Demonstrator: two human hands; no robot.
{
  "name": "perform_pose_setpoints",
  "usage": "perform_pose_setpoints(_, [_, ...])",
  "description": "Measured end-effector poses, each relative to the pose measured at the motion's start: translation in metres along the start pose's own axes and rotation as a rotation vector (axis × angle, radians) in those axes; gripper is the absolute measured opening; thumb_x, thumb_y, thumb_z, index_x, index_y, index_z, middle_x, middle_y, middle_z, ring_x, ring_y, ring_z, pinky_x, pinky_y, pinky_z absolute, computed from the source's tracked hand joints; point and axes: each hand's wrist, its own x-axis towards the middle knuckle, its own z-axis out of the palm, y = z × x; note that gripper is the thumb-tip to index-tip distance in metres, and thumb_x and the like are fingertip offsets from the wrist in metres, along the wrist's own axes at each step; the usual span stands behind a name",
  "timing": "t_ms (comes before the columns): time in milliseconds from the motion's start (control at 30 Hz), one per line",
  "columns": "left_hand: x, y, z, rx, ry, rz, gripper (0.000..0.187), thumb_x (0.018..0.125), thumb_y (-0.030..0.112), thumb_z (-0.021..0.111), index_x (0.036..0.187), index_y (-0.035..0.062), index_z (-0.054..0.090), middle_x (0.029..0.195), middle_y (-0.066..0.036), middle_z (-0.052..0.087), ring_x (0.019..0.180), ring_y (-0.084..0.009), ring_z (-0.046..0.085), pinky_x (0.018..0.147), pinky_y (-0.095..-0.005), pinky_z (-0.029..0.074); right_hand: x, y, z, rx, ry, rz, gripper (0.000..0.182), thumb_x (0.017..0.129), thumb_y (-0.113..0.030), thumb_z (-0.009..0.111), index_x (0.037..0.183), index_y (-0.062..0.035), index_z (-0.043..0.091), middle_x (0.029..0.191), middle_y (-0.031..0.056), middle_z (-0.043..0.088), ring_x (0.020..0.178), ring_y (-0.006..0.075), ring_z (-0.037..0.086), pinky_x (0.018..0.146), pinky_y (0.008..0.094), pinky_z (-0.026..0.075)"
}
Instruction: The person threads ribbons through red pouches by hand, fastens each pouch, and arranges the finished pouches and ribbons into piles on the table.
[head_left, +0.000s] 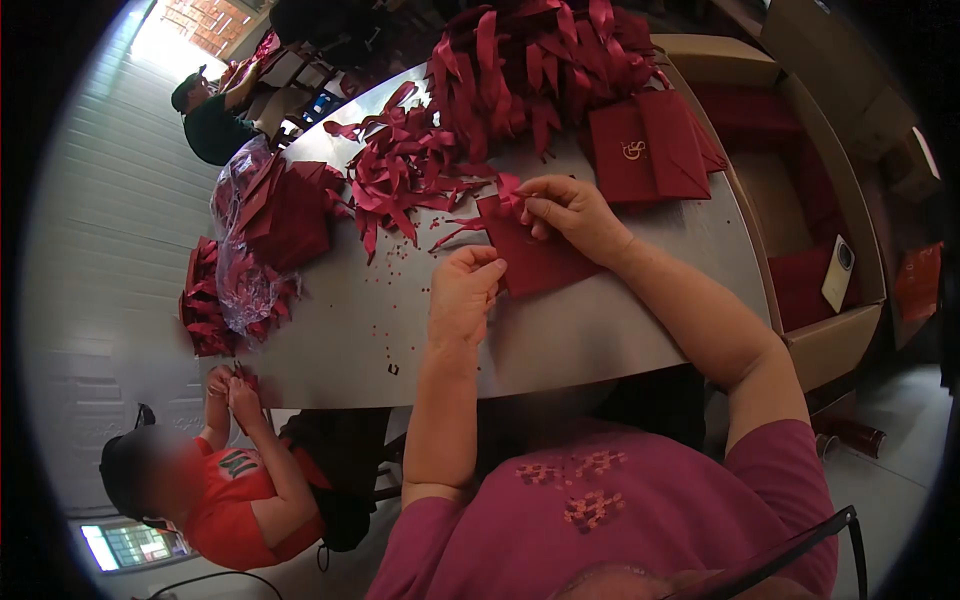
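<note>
Counter [340, 330] smooth, grey, metallic-looking, strewn with tiny red bits [396, 262]. Pale ribbed wall [90, 200] at left; open cardboard box [835, 345] beside counter at right. Flat matte dark-red bag [540, 262] lies on counter's near half. Right hand [568, 212] pinches glossy ribbon [508, 186] at bag's upper edge; left hand [463, 292] curled at bag's side, whether gripping cannot tell. Shiny ribbons [400, 165] heaped beyond; crinkled clear plastic [237, 285] against boxy red bags [290, 220] at left.

Grey tabletop [345, 330] under red ribbons [393, 172], red bags [612, 165], small red specks [392, 272].
</note>
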Motion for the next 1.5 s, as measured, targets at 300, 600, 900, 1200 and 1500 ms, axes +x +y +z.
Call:
perform_pose_setpoints(300, [0.004,0.006,0.002,-0.292,-0.175,-0.086,0.016,0.086,-0.003,0.065,0.099,0.0039,0.058,0.071,0.001,0.053,0.049,-0.0048,0.041,0.042,-0.0195,0.028,0.001,-0.004,0.000,-0.043,0.017,-0.013,0.021,0.099,-0.012,0.055,0.112,0.0002,0.064,0.088,0.0019,0.066,0.073,0.0054,0.059,0.066,0.0198,0.050])
perform_pose_setpoints(600, [0.005,0.017,0.003,-0.262,-0.261,-0.085,0.017,0.086,-0.005,0.064,0.098,0.0043,0.056,0.074,0.002,0.054,0.048,-0.0036,0.039,0.043,-0.0189,0.028,0.001,-0.008,0.001,-0.065,0.013,0.003,0.019,0.099,-0.012,0.055,0.111,-0.0019,0.066,0.085,0.0003,0.064,0.069,0.0039,0.056,0.064,0.0182,0.048])
perform_pose_setpoints(900, [0.003,0.017,0.005,-0.229,-0.386,-0.025,0.021,0.082,-0.006,0.064,0.098,0.0033,0.054,0.077,0.001,0.056,0.054,-0.0030,0.044,0.049,-0.0169,0.033,0.001,-0.005,0.002,-0.095,-0.005,0.012,0.018,0.098,-0.011,0.057,0.110,-0.0029,0.067,0.084,-0.0003,0.064,0.067,0.0034,0.055,0.063,0.0179,0.048])
perform_pose_setpoints(1200, [0.017,-0.004,0.012,-0.010,-0.059,0.108,0.015,0.082,-0.001,0.067,0.092,0.0036,0.057,0.075,0.002,0.055,0.062,-0.0044,0.050,0.056,-0.0185,0.039,-0.005,-0.009,0.004,-0.154,0.040,-0.106,0.014,0.094,-0.005,0.060,0.105,-0.0025,0.068,0.082,-0.0012,0.064,0.068,0.0034,0.056,0.063,0.0185,0.048])
perform_pose_setpoints(1500, [0.025,-0.006,-0.005,-0.215,-0.073,-0.062,0.009,0.087,0.008,0.068,0.085,0.0076,0.059,0.065,0.003,0.053,0.045,-0.0049,0.042,0.040,-0.0201,0.027,-0.020,-0.015,0.009,-0.715,-0.212,-0.457,0.012,0.082,-0.004,0.071,0.094,-0.0037,0.068,0.080,0.0087,0.063,0.073,0.0224,0.062,0.064,0.0312,0.049])
